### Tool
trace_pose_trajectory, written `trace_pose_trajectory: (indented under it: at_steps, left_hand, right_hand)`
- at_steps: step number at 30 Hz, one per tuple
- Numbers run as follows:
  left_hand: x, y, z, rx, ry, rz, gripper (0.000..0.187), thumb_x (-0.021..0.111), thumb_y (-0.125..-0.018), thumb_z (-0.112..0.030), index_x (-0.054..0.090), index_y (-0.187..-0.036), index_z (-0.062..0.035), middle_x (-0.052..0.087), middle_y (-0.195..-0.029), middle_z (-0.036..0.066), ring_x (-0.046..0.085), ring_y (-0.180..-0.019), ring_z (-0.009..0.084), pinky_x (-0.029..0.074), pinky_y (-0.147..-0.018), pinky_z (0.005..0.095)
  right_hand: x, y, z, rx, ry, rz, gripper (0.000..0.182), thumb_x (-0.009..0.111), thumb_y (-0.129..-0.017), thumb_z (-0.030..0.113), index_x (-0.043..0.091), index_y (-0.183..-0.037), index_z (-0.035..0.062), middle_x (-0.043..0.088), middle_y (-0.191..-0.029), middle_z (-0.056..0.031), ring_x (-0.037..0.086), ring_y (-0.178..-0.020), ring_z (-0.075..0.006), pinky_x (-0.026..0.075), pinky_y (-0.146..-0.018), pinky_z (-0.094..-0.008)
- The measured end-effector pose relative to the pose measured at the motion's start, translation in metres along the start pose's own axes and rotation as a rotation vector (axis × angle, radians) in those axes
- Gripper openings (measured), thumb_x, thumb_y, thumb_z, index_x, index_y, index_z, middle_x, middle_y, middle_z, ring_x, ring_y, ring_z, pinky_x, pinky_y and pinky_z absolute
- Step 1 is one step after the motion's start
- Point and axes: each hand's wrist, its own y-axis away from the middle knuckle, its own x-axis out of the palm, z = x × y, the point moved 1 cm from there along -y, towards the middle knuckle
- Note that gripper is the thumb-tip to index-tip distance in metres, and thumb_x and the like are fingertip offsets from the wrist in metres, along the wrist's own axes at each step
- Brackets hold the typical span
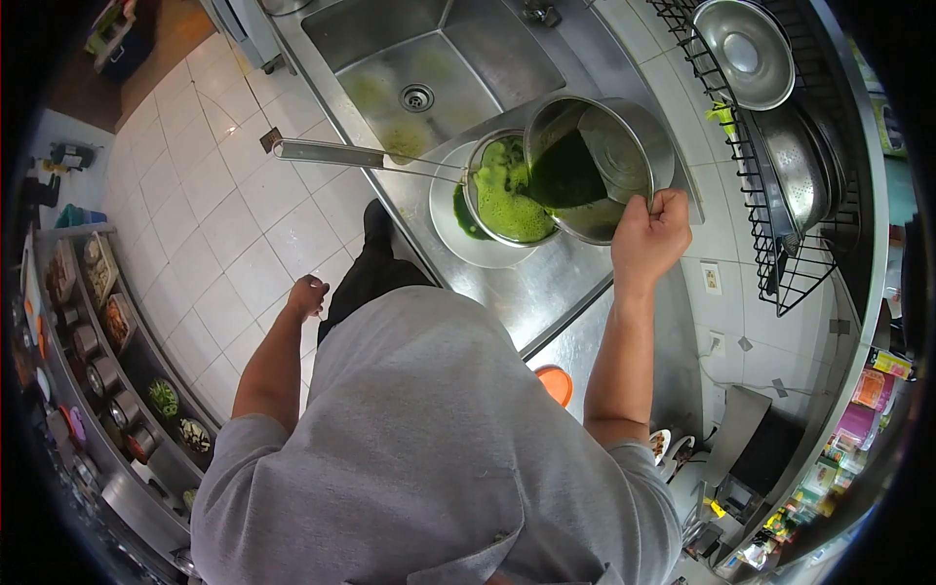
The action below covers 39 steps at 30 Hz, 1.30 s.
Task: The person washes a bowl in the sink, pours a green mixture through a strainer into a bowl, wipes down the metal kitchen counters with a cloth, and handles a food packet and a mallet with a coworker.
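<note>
My right hand (651, 234) grips the rim of a metal pot (629, 161), which is tilted to the left with dark green liquid (570, 175) inside. The pot's lip is over a round strainer (471, 195) filled with frothy bright green liquid (509, 190). Under the strainer stands a white bowl (450, 229), where some green liquid shows. The strainer's long handle (331, 153) reaches left past the counter edge. Away from all of this, my left hand (309, 295) hangs beside my body, fingers curled, with nothing visible in it.
A steel sink (448, 63) with greenish stains lies beyond the bowl. On the right, a black wire rack (780, 273) holds metal bowls (746, 54). An orange round item (555, 386) sits near my right forearm. Food containers (117, 322) line the counter at left.
</note>
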Motion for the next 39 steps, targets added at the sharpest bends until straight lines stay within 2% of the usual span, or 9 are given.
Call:
trace_pose_trajectory:
  at_steps: [26, 35, 37, 39]
  left_hand:
    - [-0.0022, -0.0059, 0.0008, -0.004, -0.019, 0.030, 0.033, 0.071, -0.102, -0.030, 0.063, -0.120, -0.0028, 0.068, -0.084, 0.011, 0.066, -0.062, 0.0206, 0.057, -0.055, 0.0371]
    - [-0.0032, -0.0055, -0.0029, 0.005, -0.015, 0.026, 0.029, 0.071, -0.103, -0.030, 0.063, -0.115, -0.0043, 0.067, -0.082, 0.009, 0.065, -0.060, 0.0189, 0.055, -0.053, 0.0357]
    - [-0.0037, -0.0057, -0.0035, 0.004, -0.029, 0.032, 0.030, 0.071, -0.102, -0.030, 0.063, -0.115, -0.0037, 0.067, -0.082, 0.009, 0.065, -0.060, 0.0189, 0.055, -0.053, 0.0355]
    - [-0.0035, -0.0060, -0.0029, 0.007, -0.025, 0.035, 0.030, 0.071, -0.102, -0.030, 0.063, -0.116, -0.0035, 0.067, -0.081, 0.009, 0.065, -0.060, 0.0190, 0.055, -0.053, 0.0355]
  right_hand:
    - [0.0002, 0.0002, 0.0025, -0.041, -0.006, -0.015, 0.021, 0.065, -0.079, -0.006, 0.046, -0.076, 0.0036, 0.049, -0.067, -0.0091, 0.045, -0.057, -0.0226, 0.044, -0.058, -0.0346]
    - [0.0021, 0.0001, 0.0059, -0.036, 0.008, 0.001, 0.020, 0.065, -0.080, -0.005, 0.048, -0.076, 0.0035, 0.051, -0.068, -0.0099, 0.045, -0.057, -0.0225, 0.044, -0.058, -0.0345]
    - [0.0055, 0.0007, 0.0042, -0.088, -0.041, -0.042, 0.022, 0.064, -0.079, -0.006, 0.045, -0.076, 0.0033, 0.041, -0.063, -0.0045, 0.037, -0.057, -0.0147, 0.037, -0.054, -0.0321]
    - [0.0060, 0.0014, 0.0038, -0.093, -0.035, -0.043, 0.022, 0.064, -0.079, -0.006, 0.045, -0.076, 0.0032, 0.042, -0.063, -0.0047, 0.037, -0.057, -0.0148, 0.037, -0.054, -0.0322]
